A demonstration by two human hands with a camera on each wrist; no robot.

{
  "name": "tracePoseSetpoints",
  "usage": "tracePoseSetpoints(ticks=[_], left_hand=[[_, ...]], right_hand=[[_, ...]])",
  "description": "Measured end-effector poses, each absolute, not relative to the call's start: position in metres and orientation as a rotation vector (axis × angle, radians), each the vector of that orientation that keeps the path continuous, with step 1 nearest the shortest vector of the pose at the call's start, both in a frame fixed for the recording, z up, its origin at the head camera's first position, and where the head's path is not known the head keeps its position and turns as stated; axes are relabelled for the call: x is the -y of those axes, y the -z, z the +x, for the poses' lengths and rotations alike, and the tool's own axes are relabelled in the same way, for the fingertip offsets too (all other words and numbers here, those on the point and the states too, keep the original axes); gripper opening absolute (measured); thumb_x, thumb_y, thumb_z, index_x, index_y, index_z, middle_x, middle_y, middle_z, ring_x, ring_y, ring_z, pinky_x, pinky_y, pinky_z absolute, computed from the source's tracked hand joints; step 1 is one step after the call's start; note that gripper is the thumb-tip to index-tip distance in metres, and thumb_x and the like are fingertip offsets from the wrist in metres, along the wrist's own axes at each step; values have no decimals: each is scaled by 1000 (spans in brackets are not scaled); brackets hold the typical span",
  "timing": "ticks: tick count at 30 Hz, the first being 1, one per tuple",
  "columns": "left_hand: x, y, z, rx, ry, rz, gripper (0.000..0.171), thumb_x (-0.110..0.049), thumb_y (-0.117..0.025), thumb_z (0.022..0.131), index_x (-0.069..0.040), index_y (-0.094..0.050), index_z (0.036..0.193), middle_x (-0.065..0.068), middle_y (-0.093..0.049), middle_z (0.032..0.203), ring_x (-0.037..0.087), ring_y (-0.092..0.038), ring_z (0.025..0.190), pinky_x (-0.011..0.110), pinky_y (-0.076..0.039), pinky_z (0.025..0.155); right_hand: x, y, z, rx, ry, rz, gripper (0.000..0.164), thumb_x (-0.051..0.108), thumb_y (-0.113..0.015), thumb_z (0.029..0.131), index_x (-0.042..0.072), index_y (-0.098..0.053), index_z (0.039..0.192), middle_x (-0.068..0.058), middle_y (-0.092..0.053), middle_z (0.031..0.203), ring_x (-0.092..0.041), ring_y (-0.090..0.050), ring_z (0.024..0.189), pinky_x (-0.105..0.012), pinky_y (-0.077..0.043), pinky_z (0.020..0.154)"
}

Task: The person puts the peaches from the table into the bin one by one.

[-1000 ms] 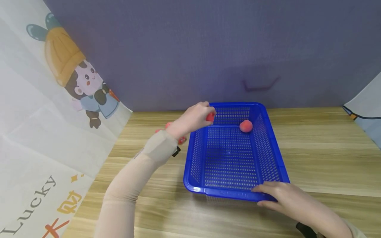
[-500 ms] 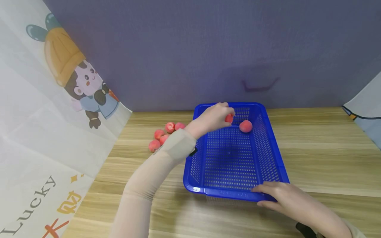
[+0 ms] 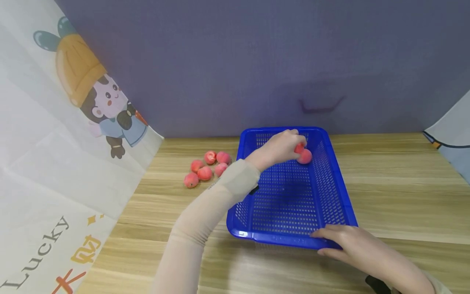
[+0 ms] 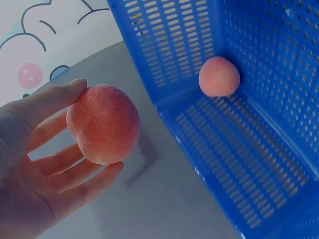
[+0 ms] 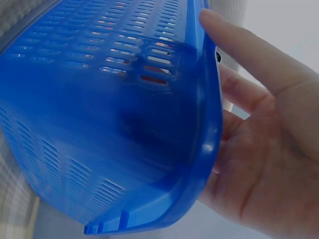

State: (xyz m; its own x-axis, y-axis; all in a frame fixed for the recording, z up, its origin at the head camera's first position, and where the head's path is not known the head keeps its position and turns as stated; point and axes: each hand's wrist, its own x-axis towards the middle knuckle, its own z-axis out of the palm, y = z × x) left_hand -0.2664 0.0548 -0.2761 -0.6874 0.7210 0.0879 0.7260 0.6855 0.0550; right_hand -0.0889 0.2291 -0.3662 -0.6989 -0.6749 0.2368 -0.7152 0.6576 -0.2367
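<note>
My left hand [image 3: 282, 147] holds a reddish peach [image 4: 103, 124] between thumb and fingers, over the far part of a blue plastic basket [image 3: 279, 239]. Inside that basket, by its far right corner, lies another peach [image 4: 219, 76]; the held one overlaps it in the head view. My right hand [image 3: 346, 241] grips the basket's near right corner, thumb [image 5: 249, 47] on the outer side and fingers over the rim. Perforated walls and floor of the basket show in both wrist views.
Several peaches [image 3: 204, 173] sit in a loose group on the wooden table [image 3: 396, 188], left of the basket. A dark blue-grey panel [image 3: 235, 69] stands behind the table. White printed cloth [image 3: 47, 163] hangs on the left, and a black cable [image 3: 453, 145] runs at far right.
My left hand has carried its peach rightward from the basket's left rim to above the peach inside. The group of peaches on the table has come into view. My right hand stays put.
</note>
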Motion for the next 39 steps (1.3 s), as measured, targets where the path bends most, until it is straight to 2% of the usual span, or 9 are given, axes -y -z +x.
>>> tracePoseSetpoints(ticks=[6, 12, 39], left_hand=[[-70, 284, -267, 2839, 100, -1248, 29, -23, -62, 80, -14, -62, 108, 2, -56, 101, 13, -53, 91, 21, -43, 74], [-81, 295, -269, 2889, 98, -1250, 31, -24, -61, 81, -16, -60, 111, 1, -54, 104, 11, -52, 91, 18, -43, 71], [-102, 345, -277, 2899, -36, -1283, 30, -27, -63, 80, -18, -61, 109, -3, -55, 98, 8, -50, 87, 15, -43, 70]], right_hand=[[-230, 366, -89, 2730, -482, 1148, 24, 31, -67, 75, 19, -66, 96, 0, -66, 90, -26, -62, 82, -43, -49, 68], [-230, 365, -90, 2802, -505, 1133, 26, 33, -65, 77, 20, -65, 99, -3, -66, 93, -29, -62, 85, -45, -49, 69], [-231, 368, -90, 2693, -463, 1133, 25, 33, -67, 74, 20, -66, 96, -1, -66, 91, -26, -62, 82, -42, -49, 68]])
